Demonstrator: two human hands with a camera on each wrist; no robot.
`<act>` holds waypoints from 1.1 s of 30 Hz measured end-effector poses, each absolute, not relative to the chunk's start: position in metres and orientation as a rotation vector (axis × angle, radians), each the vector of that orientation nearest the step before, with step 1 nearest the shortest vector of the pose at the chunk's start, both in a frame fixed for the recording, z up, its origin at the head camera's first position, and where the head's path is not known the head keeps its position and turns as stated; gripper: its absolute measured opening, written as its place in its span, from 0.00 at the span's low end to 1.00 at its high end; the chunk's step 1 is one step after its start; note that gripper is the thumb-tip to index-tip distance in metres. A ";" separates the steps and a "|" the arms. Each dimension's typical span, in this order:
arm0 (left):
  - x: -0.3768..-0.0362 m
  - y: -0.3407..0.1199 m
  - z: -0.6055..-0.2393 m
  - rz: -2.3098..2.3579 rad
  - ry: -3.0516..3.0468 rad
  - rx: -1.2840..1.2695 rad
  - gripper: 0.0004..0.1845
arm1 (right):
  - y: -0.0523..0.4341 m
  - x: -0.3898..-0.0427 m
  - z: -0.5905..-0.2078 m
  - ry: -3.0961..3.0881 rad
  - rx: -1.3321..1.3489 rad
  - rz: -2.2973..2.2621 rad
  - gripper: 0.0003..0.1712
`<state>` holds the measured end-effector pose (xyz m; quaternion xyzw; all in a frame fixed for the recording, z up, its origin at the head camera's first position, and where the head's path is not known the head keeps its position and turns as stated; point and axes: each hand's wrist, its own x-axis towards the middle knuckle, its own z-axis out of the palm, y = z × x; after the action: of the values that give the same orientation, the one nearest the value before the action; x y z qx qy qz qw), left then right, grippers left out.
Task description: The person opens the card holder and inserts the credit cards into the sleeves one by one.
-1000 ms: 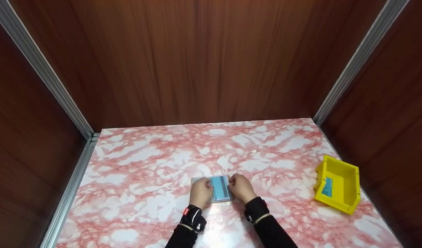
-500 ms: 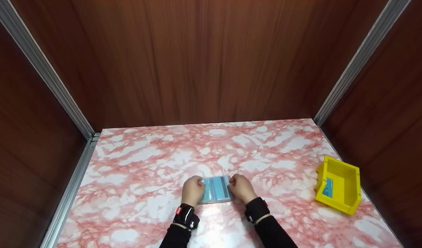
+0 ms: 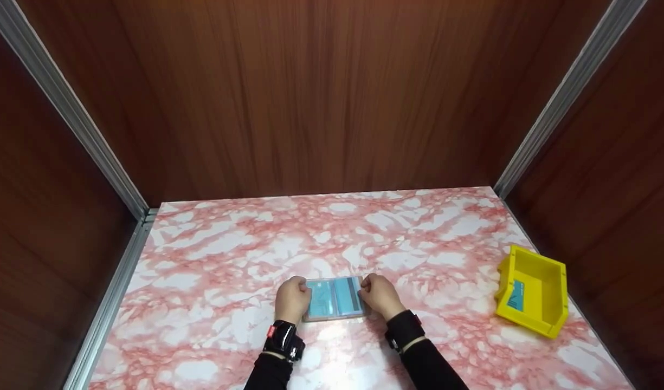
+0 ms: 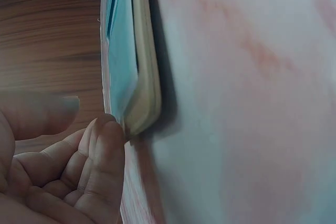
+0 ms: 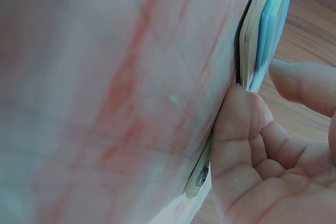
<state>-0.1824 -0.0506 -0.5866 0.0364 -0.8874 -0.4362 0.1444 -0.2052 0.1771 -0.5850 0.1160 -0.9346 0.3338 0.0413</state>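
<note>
Blue cards (image 3: 334, 298) on the desk (image 3: 229, 260) are pinched edgewise by left hand (image 3: 291, 299) and right hand (image 3: 380, 295), mid-squaring; next needs even pressure.

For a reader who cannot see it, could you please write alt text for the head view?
Two hands, the left hand and the right hand, grip opposite ends of a clear card holder with blue cards on a pink marbled table. A yellow bin holding one blue card sits at the right.

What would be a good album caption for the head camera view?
Two hands hold a card holder on a marbled table, yellow bin nearby.
</note>
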 end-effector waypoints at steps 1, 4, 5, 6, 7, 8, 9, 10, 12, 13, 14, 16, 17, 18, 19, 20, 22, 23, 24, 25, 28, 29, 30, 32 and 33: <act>-0.182 -0.051 -0.587 -1.254 -2.555 0.106 0.10 | 0.177 -0.205 -0.585 -2.864 0.351 1.027 0.07; -0.183 -0.052 -0.589 -1.234 -2.540 0.097 0.09 | 0.177 -0.205 -0.584 -2.868 0.342 1.039 0.07; -0.183 -0.053 -0.589 -1.228 -2.535 0.095 0.08 | 0.177 -0.205 -0.584 -2.871 0.340 1.040 0.07; -0.183 -0.053 -0.589 -1.223 -2.532 0.094 0.08 | 0.177 -0.205 -0.584 -2.876 0.335 1.041 0.07; -0.183 -0.053 -0.590 -1.215 -2.532 0.095 0.08 | 0.177 -0.205 -0.584 -2.879 0.332 1.039 0.07; -0.183 -0.053 -0.590 -1.208 -2.529 0.094 0.08 | 0.177 -0.206 -0.584 -2.880 0.332 1.040 0.07; -0.183 -0.053 -0.590 -1.206 -2.528 0.096 0.08 | 0.177 -0.206 -0.584 -2.880 0.332 1.039 0.07; -0.183 -0.054 -0.590 -1.202 -2.527 0.096 0.08 | 0.177 -0.206 -0.584 -2.881 0.332 1.041 0.07; -0.183 -0.054 -0.590 -1.197 -2.525 0.098 0.09 | 0.177 -0.206 -0.583 -2.883 0.327 1.047 0.07; -0.183 -0.055 -0.590 -1.196 -2.524 0.099 0.09 | 0.177 -0.206 -0.583 -2.884 0.327 1.049 0.07; -0.183 -0.055 -0.590 -1.199 -2.525 0.102 0.09 | 0.177 -0.205 -0.583 -2.885 0.327 1.055 0.07; -0.183 -0.056 -0.590 -1.209 -2.530 0.111 0.10 | 0.178 -0.205 -0.583 -2.891 0.329 1.059 0.07; -0.183 -0.056 -0.590 -1.216 -2.534 0.118 0.10 | 0.178 -0.205 -0.583 -2.894 0.329 1.061 0.07; -0.184 -0.056 -0.590 -1.229 -2.539 0.130 0.11 | 0.178 -0.205 -0.583 -2.895 0.331 1.062 0.07; -0.184 -0.056 -0.589 -1.240 -2.545 0.144 0.12 | 0.178 -0.205 -0.583 -2.894 0.336 1.062 0.07; -0.184 -0.056 -0.589 -1.248 -2.550 0.158 0.12 | 0.178 -0.205 -0.583 -2.895 0.337 1.064 0.07; -0.184 -0.057 -0.588 -1.253 -2.559 0.178 0.13 | 0.178 -0.205 -0.583 -2.895 0.340 1.064 0.07; -0.184 -0.057 -0.588 -1.258 -2.567 0.189 0.14 | 0.178 -0.205 -0.583 -2.894 0.342 1.063 0.07; -0.184 -0.057 -0.588 -1.264 -2.574 0.200 0.14 | 0.178 -0.205 -0.583 -2.894 0.343 1.064 0.07; -0.184 -0.057 -0.588 -1.263 -2.583 0.207 0.15 | 0.178 -0.205 -0.582 -2.895 0.345 1.063 0.07; -0.184 -0.057 -0.588 -1.259 -2.612 0.213 0.15 | 0.178 -0.205 -0.582 -2.897 0.347 1.062 0.07; -0.183 -0.057 -0.588 -1.256 -2.620 0.211 0.15 | 0.178 -0.205 -0.582 -2.896 0.349 1.061 0.07; -0.183 -0.057 -0.588 -1.249 -2.626 0.205 0.15 | 0.178 -0.205 -0.582 -2.896 0.351 1.061 0.07; -0.183 -0.057 -0.589 -1.229 -2.635 0.189 0.11 | 0.178 -0.205 -0.582 -2.894 0.356 1.055 0.07; -0.183 -0.057 -0.590 -1.225 -2.640 0.184 0.10 | 0.178 -0.205 -0.582 -2.893 0.359 1.054 0.07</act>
<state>-0.1826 -0.0568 -0.5896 0.0626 -0.8995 -0.4175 0.1124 -0.2050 0.1776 -0.5818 0.1158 -0.9331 0.3399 0.0210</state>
